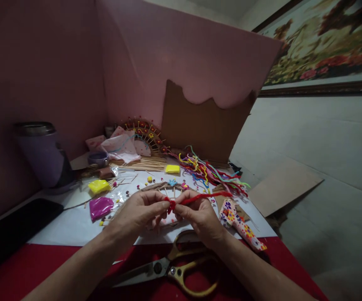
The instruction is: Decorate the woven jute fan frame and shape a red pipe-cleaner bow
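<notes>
Between my two hands is a red pipe cleaner (204,196), bent into a small bunch of loops at one end. My left hand (149,209) pinches that bunch from the left with thumb and fingertips. From the other side my right hand (196,211) grips the same red strand, whose free end runs off to the right above my knuckles. Behind and below my fingers lies a fan-shaped piece with a brown rim (155,186), thin sticks, and blue and pink flowers; my hands hide part of it.
Scissors with gold handles (177,271) lie on the red cloth (262,276) in front. Yellow (99,186) and magenta packets (101,208) are at left, near a purple tumbler (44,154). Coloured pipe cleaners (206,169) and a floral glue gun (240,225) lie to the right. Cardboard (202,121) stands behind.
</notes>
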Tool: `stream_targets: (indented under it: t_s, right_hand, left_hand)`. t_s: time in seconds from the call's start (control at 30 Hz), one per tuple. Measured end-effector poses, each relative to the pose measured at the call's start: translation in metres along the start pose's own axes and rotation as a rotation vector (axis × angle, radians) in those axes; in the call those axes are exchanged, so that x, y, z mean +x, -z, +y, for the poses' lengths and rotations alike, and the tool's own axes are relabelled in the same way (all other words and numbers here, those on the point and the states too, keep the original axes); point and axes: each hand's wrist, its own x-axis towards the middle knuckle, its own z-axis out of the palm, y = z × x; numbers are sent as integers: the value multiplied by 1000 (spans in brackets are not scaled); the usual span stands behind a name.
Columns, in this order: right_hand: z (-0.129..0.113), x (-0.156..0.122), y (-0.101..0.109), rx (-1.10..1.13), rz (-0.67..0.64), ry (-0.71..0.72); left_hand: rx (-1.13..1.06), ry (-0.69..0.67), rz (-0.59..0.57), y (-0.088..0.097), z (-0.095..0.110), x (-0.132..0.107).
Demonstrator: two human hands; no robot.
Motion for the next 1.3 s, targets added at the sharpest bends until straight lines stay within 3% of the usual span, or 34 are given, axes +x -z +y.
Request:
stream_targets:
  t_s: [0.3,0.47,0.73,1.03,1.17,1.3]
  right_hand:
    - [-6,-1,-2,-106,26,58]
    - [-6,-3,-3,-104,24,16]
    - [-4,-3,-4,-127,50,-7]
    - [0,0,1,-171,57,0]
    - [2,2,3,-140,136,40]
    - [2,1,2,-112,206,42]
  left_hand:
    - [76,-20,3,5,-10,6]
    - [166,-31,-16,3,-7,5]
    - [321,-30,55,-2,-5,3]
    - [224,-28,45,-5,0,2]
    - [136,-60,84,-1,-2,3]
    - [16,18,-18,-3,-10,7]
